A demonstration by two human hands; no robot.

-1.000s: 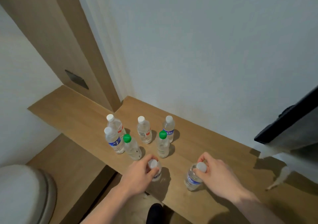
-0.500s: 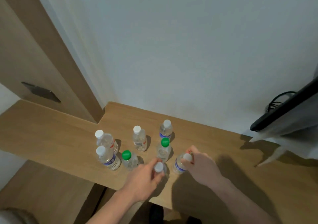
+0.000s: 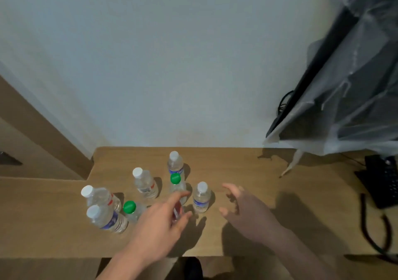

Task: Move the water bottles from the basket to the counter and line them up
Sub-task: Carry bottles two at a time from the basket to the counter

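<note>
Several clear water bottles stand in a loose cluster on the wooden counter (image 3: 247, 167). Most have white caps, such as the rear bottle (image 3: 174, 163); two have green caps (image 3: 176, 179) (image 3: 129, 207). My left hand (image 3: 159, 221) hovers with its fingers spread over a red-labelled bottle (image 3: 177, 212), whose cap is hidden. My right hand (image 3: 243, 211) is open, a short way right of a white-capped bottle with a blue label (image 3: 201, 199) that stands free. No basket is in view.
A black monitor wrapped in plastic film (image 3: 344, 86) hangs over the counter's right end. Under it lie a black device (image 3: 383, 180) and dark cables (image 3: 374, 232). A wooden panel (image 3: 32, 129) rises at the left, and the wall runs close behind the bottles.
Both hands have let go of the bottles they held. My right hand has drawn back to the right and opened. The view has swung right, bringing in the monitor.
</note>
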